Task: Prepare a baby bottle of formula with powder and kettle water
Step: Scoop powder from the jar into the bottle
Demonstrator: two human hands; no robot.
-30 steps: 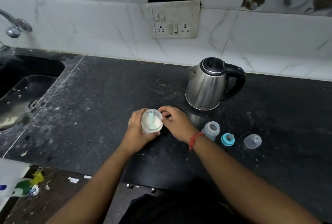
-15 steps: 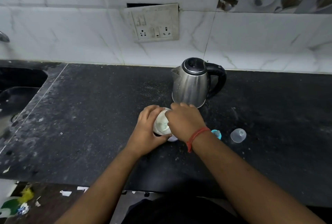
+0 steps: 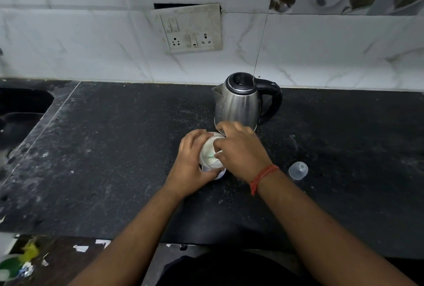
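Note:
A small clear jar of white formula powder (image 3: 209, 152) stands on the black counter (image 3: 114, 159). My left hand (image 3: 191, 159) grips its side. Over the jar's mouth, my right hand (image 3: 241, 150) pinches the light-blue scoop (image 3: 212, 155), whose handle shows just inside the rim. Right behind my hands stands the steel kettle (image 3: 238, 102) with its black lid and handle. A clear bottle cap (image 3: 298, 170) lies on the counter to the right of my right wrist. The bottle and its teal ring are hidden behind my right hand.
A dark sink (image 3: 18, 115) is set into the counter at the far left. A switch and socket plate (image 3: 190, 28) sits on the white tiled wall behind the kettle. Scraps and a green object (image 3: 13, 265) lie on the floor at the lower left.
My right hand has moved from beside the jar to over its mouth and taken hold of the scoop. It now covers the bottle and the teal ring. The camera has moved closer.

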